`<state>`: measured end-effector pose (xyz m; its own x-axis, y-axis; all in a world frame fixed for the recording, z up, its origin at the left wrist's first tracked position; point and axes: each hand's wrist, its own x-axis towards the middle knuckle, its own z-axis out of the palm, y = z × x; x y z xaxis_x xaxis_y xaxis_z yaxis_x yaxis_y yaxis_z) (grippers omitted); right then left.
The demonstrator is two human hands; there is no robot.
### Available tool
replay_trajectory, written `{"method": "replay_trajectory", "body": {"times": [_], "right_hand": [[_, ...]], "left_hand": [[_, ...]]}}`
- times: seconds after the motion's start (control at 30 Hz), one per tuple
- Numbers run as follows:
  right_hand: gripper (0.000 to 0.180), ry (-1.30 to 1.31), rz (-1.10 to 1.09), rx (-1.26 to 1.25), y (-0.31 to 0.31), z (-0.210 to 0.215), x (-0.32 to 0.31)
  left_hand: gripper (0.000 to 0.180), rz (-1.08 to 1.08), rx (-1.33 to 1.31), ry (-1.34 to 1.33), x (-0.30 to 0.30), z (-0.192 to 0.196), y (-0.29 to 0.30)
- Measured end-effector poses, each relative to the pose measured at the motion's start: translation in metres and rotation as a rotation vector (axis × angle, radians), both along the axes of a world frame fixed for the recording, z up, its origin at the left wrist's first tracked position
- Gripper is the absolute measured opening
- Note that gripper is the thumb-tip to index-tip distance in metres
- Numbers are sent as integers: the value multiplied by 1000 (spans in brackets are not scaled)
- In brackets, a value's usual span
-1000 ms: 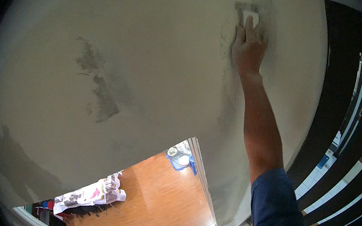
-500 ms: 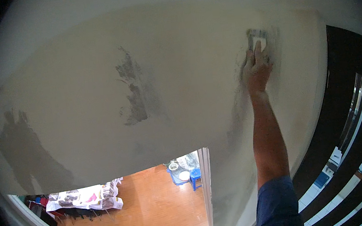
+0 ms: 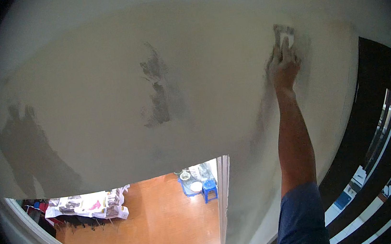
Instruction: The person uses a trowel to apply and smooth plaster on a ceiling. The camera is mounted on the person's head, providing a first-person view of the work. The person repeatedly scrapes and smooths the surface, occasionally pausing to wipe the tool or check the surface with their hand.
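The right hand (image 3: pixel 285 70) held a flat, pale block (image 3: pixel 290 38) against the beige wall (image 3: pixel 219 80), to the right of the central dark patch (image 3: pixel 158 103). The left hand was outside the view; its state could not be determined.

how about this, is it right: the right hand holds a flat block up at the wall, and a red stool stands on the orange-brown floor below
Not quite: the stool is blue, not red, as the head view shows. The right hand does hold a flat block up at the wall, and the stool stands on the orange-brown floor below.
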<state>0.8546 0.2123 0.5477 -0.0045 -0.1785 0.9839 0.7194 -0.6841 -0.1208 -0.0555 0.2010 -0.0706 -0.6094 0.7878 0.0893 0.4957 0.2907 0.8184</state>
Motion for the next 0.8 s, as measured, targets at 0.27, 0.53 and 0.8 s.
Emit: {"method": "replay_trajectory", "body": {"times": [0.27, 0.53, 0.8], "right_hand": [[48, -140, 243, -148, 38, -164, -84], [50, 193, 351, 58, 1, -1, -2], [52, -3, 17, 101, 26, -26, -5]], "left_hand": [[58, 17, -106, -15, -14, -6, -16], [49, -39, -54, -56, -18, -19, 2], [60, -16, -41, 84, -2, -1, -7]]}}
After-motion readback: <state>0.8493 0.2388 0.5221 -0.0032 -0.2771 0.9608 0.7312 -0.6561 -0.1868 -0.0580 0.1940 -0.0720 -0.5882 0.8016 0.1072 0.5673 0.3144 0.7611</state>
